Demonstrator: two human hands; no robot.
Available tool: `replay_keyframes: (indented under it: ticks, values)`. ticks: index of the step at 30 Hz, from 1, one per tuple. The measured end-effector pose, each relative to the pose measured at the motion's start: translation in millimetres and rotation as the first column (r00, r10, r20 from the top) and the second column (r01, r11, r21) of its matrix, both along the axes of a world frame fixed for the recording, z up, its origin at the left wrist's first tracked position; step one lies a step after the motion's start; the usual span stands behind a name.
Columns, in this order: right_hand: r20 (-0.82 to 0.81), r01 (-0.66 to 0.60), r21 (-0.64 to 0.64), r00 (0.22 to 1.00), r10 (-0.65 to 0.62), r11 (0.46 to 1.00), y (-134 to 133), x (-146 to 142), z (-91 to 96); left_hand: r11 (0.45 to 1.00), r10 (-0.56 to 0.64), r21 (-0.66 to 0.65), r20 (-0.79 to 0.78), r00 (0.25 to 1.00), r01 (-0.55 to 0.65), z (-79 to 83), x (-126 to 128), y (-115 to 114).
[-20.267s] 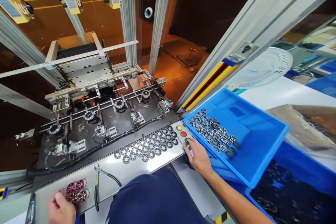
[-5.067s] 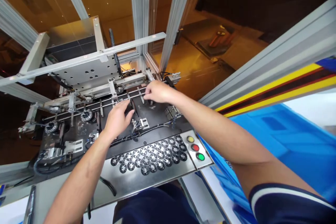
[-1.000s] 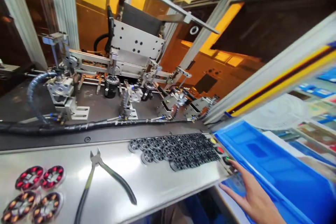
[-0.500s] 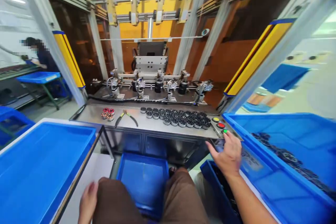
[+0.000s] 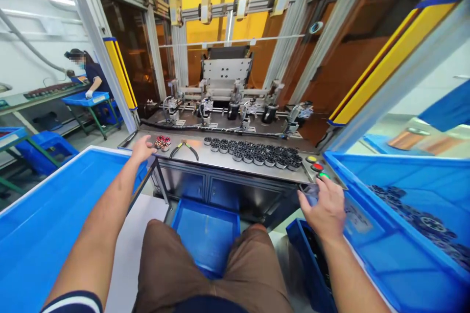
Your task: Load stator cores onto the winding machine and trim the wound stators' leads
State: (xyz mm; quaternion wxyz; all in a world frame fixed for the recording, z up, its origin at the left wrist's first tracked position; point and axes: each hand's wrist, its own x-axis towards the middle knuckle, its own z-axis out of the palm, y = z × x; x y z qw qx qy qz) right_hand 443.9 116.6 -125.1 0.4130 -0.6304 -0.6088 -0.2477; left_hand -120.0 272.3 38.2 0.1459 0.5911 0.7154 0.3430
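My left hand [image 5: 143, 148] reaches over the left end of the metal ledge [image 5: 216, 160], fingers apart and holding nothing. Just right of its fingertips sits a small cluster of red and copper-coloured round parts [image 5: 162, 143]. My right hand [image 5: 327, 206] is open at the ledge's right end, thumb spread, fingertips at the green button [image 5: 323, 176]; whether they press it I cannot tell. Beyond it are a red button [image 5: 317, 167] and a yellow button [image 5: 311, 159]. Pliers [image 5: 183, 149] with green-and-black handles lie beside many black ring-shaped parts [image 5: 259, 154].
Behind the ledge stands a row of machine fixtures [image 5: 207, 107] between yellow side guards [image 5: 121, 73]. A blue bin [image 5: 389, 244] with black parts is at right, a blue tray [image 5: 47, 195] at left, another [image 5: 205, 230] below. A co-worker [image 5: 93, 73] is far left.
My left hand has risen from beside my knee to the ledge near the red and copper parts. My right hand stays by the green button. The view has shifted.
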Motion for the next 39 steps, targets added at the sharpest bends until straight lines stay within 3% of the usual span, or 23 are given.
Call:
replay_keyframes:
  ticks: [7,13,18,22,25,27,28,30,32,34,37,39]
  values:
    - [0.012,0.019,0.062,1.000,-0.020,0.998,10,-5,0.6,0.999,-0.048,0.031,0.092,0.995,0.045,-6.5,2,17]
    - [0.030,0.044,0.071,0.998,-0.047,0.997,10,-7,2.4,0.982,0.047,0.163,0.293,0.955,-0.099,-10.7,-5,14]
    - [0.042,0.030,0.031,0.999,-0.031,0.999,6,-3,3.9,0.931,0.079,0.244,0.591,0.803,-0.272,-4.2,-11,-7]
    - [0.043,-0.024,0.042,0.999,0.022,0.999,6,-2,7.6,0.917,0.006,0.258,0.756,0.655,-0.305,-2.6,-4,-44]
    - [-0.019,0.003,0.137,1.000,-0.001,0.991,6,-19,26.6,0.920,-0.069,0.285,0.794,0.605,-0.269,-7.2,12,-75]
    - [-0.155,0.028,0.185,0.988,0.001,0.982,3,-46,53.9,0.919,-0.123,0.320,0.790,0.601,-0.232,-8.4,29,-92]
    - [-0.246,-0.010,0.173,0.968,0.053,0.985,1,-63,71.7,0.917,-0.162,0.346,0.778,0.608,-0.199,-7.4,40,-100]
    - [-0.396,-0.229,0.086,0.885,0.245,0.969,-4,-101,111.9,0.901,-0.281,0.425,0.722,0.632,-0.084,-2.5,67,-115]
    - [-0.533,-0.504,0.019,0.725,0.436,0.863,-6,-140,150.4,0.860,-0.416,0.507,0.638,0.648,0.053,3.7,97,-130]
    - [-0.668,-0.732,0.014,0.500,0.551,0.681,-7,-172,178.4,0.795,-0.522,0.587,0.534,0.665,0.153,7.8,125,-146]
    - [-0.865,-0.904,0.089,0.138,0.483,0.417,-9,-204,194.2,0.704,-0.585,0.674,0.371,0.721,0.224,5.7,151,-169]
    - [-0.940,-0.941,0.126,-0.012,0.340,0.313,-14,-216,192.4,0.662,-0.604,0.701,0.290,0.742,0.265,0.1,156,-181]
